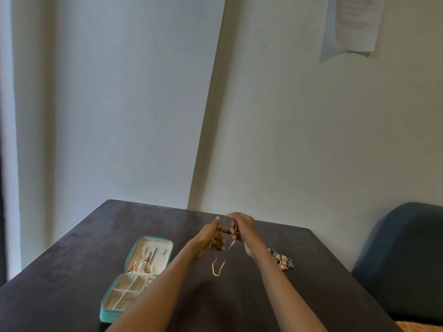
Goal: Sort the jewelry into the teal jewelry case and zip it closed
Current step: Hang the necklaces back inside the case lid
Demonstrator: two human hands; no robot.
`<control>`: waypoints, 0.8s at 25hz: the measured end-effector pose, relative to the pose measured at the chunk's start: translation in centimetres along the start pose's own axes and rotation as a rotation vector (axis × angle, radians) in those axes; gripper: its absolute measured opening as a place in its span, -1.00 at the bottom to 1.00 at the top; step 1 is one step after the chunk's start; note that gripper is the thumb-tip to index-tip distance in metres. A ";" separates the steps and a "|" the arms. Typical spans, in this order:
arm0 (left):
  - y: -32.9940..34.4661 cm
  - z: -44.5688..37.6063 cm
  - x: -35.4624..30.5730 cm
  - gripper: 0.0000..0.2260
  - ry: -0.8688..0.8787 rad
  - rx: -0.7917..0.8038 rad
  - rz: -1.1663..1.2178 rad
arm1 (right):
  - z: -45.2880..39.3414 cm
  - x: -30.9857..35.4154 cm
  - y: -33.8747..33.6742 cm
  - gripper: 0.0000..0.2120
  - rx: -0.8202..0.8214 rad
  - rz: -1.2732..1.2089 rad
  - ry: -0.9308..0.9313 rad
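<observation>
Fingers (pixel 236 222) of right hand (pixel 242 227) pinching a gold chain necklace (pixel 218 265) raised above the dark counter (pixel 72 271); left hand (pixel 211 238) facing it, fingers curled around the same chain. Both forearms stretched forward. Teal jewelry case (pixel 137 276) lying open at left, small jewelry pile (pixel 281 259) at right. Paper sheet (pixel 354 25) on wall, writing unreadable. Blue chair (pixel 402 259) beside counter.

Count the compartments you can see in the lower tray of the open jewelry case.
4 at least, in the near half of the teal jewelry case: two behind, two in front. The left forearm covers the tray's right side, so more may be hidden.
</observation>
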State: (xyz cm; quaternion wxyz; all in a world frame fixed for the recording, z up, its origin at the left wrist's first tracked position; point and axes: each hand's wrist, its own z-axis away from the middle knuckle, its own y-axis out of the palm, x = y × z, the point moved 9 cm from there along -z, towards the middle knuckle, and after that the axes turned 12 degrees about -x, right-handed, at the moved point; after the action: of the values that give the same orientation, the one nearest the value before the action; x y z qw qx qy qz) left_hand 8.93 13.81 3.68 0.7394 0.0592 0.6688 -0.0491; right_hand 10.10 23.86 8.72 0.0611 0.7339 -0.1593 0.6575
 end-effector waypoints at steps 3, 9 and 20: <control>-1.1 2.1 -1.0 -0.53 -0.006 -0.002 0.094 | 1.9 2.0 -2.0 -0.79 -0.068 -0.003 -0.025; -2.3 6.0 -4.6 -0.76 0.046 0.031 0.458 | 5.1 0.1 -2.9 -0.77 -0.146 0.205 -0.044; -6.6 7.0 -2.4 -0.79 0.151 -0.277 0.254 | 10.4 1.6 2.3 -0.80 0.178 0.442 -0.171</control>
State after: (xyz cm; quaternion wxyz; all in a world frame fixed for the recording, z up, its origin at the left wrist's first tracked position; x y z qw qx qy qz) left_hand 14.60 6.17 6.65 0.6884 0.0441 0.7100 0.1416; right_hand 19.33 18.30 8.66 -0.1629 0.7366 -0.2620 0.6019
